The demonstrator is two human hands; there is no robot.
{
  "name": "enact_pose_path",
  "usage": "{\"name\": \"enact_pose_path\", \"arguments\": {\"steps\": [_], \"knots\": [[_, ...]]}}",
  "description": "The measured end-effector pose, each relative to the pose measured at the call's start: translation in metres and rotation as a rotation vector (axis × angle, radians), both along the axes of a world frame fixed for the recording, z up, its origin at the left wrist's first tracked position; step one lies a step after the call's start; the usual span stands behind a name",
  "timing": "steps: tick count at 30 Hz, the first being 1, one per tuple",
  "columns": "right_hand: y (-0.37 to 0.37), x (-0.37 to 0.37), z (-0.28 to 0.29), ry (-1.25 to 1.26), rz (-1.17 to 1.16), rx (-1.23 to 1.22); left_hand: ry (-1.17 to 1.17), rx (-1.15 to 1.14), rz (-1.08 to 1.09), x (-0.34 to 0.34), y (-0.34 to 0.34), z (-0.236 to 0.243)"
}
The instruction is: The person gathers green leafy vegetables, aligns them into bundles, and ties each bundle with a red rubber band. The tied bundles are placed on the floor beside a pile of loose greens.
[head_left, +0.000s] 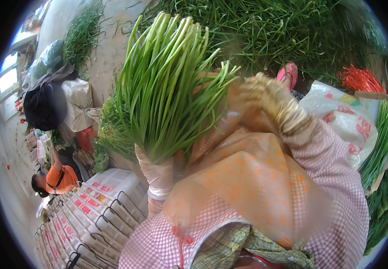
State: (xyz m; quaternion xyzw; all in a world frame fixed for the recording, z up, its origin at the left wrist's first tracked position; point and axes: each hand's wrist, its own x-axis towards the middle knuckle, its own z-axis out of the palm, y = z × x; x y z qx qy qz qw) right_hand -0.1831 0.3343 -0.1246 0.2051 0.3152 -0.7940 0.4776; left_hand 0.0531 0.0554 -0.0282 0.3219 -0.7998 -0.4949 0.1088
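Observation:
A large bunch of long green leafy stems (167, 94), pale at the top, rises from my left hand (151, 161); the wrapped wrist shows, the fingers are hidden under the leaves. My right hand (267, 96), in a pale, stained glove, is raised at the bunch's right, smeared by motion, over an orange-patterned plastic apron (234, 175) covering my lap. Behind the bunch, more greens (109, 125) show at the left.
Loose greens (265, 31) cover the floor ahead. Right: white sack (341, 116), red ties (362, 80), stacked greens (377, 148). Left: bags (46, 98), printed wire-handled containers (91, 215), a person in orange (59, 179). A pink-shod foot (287, 75) is beyond my right hand.

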Motion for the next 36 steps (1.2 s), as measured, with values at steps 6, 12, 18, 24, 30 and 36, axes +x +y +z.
{"name": "enact_pose_path", "arguments": {"steps": [6, 12, 18, 24, 30, 36], "knots": [[-0.080, 0.012, -0.059, -0.314, -0.002, -0.161, -0.058, -0.374, -0.132, -0.009, 0.029, 0.031], [-0.154, 0.002, -0.084, -0.177, 0.007, 0.017, -0.176, -0.915, -0.587, 0.011, 0.028, 0.055], [-0.090, -0.006, -0.012, 0.236, 0.289, -0.083, -0.629, -0.187, -0.993, -0.021, -0.007, 0.148], [-0.085, -0.008, 0.055, 0.137, 0.070, -0.822, 0.053, -0.126, -0.541, -0.116, -0.046, 0.188], [-0.079, -0.033, 0.060, 0.233, -0.108, -0.982, -0.038, 1.012, -0.600, -0.199, 0.052, 0.064], [-0.036, -0.062, 0.064, 0.598, -0.100, -0.342, -0.276, 1.367, -0.834, -0.214, 0.063, 0.037]]}}
